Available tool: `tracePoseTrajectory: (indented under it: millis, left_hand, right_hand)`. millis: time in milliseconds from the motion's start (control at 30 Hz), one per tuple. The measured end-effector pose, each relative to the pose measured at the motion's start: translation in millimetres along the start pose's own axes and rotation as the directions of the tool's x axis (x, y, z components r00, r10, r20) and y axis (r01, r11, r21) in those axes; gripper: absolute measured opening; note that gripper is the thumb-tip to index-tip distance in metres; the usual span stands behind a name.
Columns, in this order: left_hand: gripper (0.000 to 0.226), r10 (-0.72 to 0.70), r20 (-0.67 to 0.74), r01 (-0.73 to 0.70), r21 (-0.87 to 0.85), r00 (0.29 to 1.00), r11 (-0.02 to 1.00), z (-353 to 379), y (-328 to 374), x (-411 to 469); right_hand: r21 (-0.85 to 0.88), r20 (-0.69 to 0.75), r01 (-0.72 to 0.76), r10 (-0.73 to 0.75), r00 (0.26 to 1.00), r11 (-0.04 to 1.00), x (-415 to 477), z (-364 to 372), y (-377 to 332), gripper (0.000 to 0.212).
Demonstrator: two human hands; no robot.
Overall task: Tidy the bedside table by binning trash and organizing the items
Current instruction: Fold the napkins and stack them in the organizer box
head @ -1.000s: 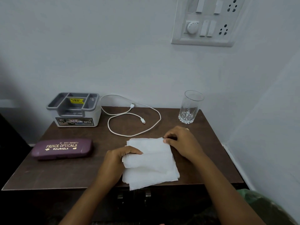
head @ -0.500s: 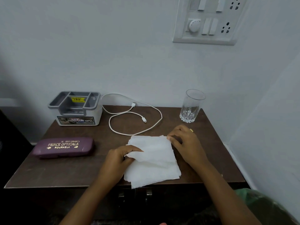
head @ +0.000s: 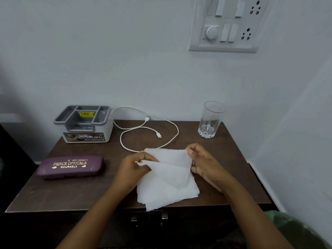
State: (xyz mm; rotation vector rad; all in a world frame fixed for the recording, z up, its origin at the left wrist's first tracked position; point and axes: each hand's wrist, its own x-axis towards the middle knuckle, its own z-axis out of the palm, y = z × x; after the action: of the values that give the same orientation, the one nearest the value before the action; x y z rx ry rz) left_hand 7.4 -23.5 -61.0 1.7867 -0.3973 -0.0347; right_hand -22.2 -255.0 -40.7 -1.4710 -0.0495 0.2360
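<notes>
- Left hand [head: 132,168] pinches the left edge of the white paper tissue sheets [head: 167,180]; right hand [head: 203,161] grips their upper right corner.
- The tissues lie at the front middle of the dark brown wooden counter [head: 71,193], the top layer lifted and folded over.
- A purple spectacle case [head: 70,167] lies to the left; a grey compartmented plastic organiser [head: 84,124], coiled white charging cable [head: 149,132] and clear drinking glass [head: 210,119] stand behind.

Dim, soft light; wide-angle edge distortion
</notes>
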Motion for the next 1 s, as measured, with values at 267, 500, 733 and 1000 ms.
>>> tracePoseTrajectory:
  millis: [267,500,733,1000]
  left_hand:
    - [0.037,-0.390,-0.119,0.379,-0.105,0.913,0.919,11,19,25]
    - [0.060,-0.455,-0.096,0.436,-0.167,0.886,0.884,8,14,20]
    - [0.062,-0.363,0.033,0.347,-0.388,0.931,0.854,2,17,-1]
    - [0.047,-0.308,0.127,0.334,-0.336,0.943,0.881,-5,16,-9]
  right_hand:
    - [0.027,0.077,-0.098,0.096,0.992,0.995,4,0,-4,0.099]
    - [-0.123,-0.069,-0.090,0.082,0.994,0.988,7,4,-2,0.060]
    - [0.135,-0.002,-0.111,0.113,0.994,0.985,-3,3,-3,0.053]
    - [0.075,-0.067,-0.105,0.110,0.992,0.992,-6,5,-1,0.029]
